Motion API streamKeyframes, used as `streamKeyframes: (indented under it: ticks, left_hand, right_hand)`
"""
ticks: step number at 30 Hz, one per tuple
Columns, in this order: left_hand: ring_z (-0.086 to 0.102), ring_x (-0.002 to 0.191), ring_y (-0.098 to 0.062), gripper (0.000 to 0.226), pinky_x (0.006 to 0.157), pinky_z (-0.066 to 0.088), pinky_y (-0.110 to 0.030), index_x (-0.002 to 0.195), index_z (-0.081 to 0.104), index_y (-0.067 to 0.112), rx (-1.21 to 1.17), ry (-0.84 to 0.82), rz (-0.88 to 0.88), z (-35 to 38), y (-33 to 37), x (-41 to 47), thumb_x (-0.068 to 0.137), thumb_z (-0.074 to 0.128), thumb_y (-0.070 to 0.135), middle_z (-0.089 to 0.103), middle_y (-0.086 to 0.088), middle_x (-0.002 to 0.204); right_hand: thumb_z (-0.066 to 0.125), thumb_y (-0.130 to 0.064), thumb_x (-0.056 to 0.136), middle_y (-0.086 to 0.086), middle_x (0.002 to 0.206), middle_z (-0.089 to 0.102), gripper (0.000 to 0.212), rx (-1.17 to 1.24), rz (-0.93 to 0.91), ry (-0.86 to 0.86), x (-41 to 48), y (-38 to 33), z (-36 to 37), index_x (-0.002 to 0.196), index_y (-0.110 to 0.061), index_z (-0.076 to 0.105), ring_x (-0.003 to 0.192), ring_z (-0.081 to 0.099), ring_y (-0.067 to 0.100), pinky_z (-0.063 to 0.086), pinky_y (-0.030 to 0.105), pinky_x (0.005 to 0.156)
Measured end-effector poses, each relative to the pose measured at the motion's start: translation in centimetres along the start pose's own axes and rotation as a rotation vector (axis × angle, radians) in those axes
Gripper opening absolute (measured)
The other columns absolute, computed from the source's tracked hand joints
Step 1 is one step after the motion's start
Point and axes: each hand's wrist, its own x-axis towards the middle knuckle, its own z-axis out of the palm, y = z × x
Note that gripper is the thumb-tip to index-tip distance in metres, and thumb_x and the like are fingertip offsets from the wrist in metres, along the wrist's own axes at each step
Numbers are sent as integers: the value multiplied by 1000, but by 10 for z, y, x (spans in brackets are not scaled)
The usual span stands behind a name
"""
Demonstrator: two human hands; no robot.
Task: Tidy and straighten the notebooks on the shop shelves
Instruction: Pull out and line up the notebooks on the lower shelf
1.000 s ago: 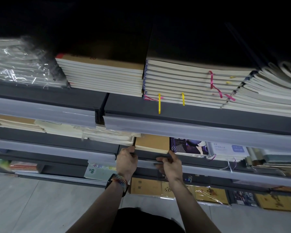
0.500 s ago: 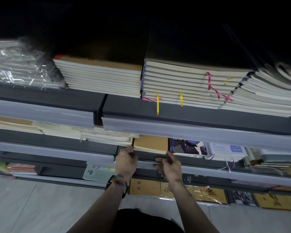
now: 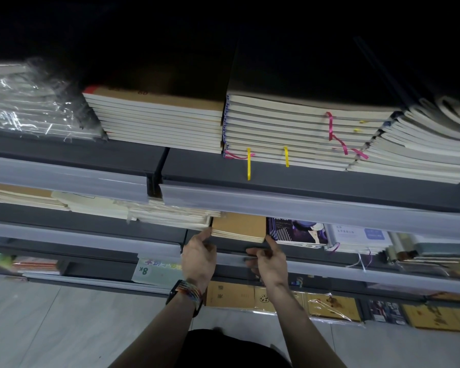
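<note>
The small stack of brown kraft-cover notebooks lies at the front of the dark grey metal middle shelf, between a loose heap of cream pads and a purple illustrated notebook. The left hand has a fingertip against the stack's left front corner; its other fingers are hidden, so a grip cannot be told. The right hand holds nothing and points a straight forefinger to the right front corner. To square the stack well, I judge both corners should be pressed evenly, keeping its edges parallel to the shelf lip and clear of its neighbours. The upper shelf carries plastic-wrapped packs, a tan-topped stack and a ribbon-marked stack.
</note>
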Motion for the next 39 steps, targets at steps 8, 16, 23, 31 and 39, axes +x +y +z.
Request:
streamKeyframes:
  ticks: [8,16,23,31,39]
  left_hand:
    - [66,81,-17,34,78,60,-34,126,65,18,-9,8,-40,0,3,-1,93,59,11,71,-7,109]
    - [68,97,-19,36,88,58,-32,127,65,16,-34,2,-27,2,2,1,92,60,10,70,-6,118]
    - [65,86,-13,35,82,58,-27,128,65,16,-23,6,-21,2,0,2,94,59,10,70,-7,118]
    - [63,79,-16,24,74,57,-28,115,69,14,-2,1,-41,0,5,-1,92,61,9,72,-7,97]
    - [61,77,-14,23,75,58,-29,114,68,10,41,8,-27,1,3,1,93,61,10,61,2,85]
  right_hand:
    - [50,-4,102,0,93,76,51,31,19,-5,2,1,-2,149,-21,40,68,73,12,59,27,66]
    - [49,-5,102,-2,92,75,52,40,46,-28,0,-3,-3,149,-25,39,71,73,12,58,25,65]
    - [50,-5,102,-1,92,75,52,42,41,-34,2,-2,-4,149,-24,39,70,73,10,58,24,65]
    - [51,-2,101,0,92,74,55,25,11,-44,1,-3,-5,151,-22,37,66,72,7,56,18,59]
    - [50,-2,101,1,92,73,53,-7,-8,-46,0,-4,-9,150,-21,39,71,71,9,57,18,62]
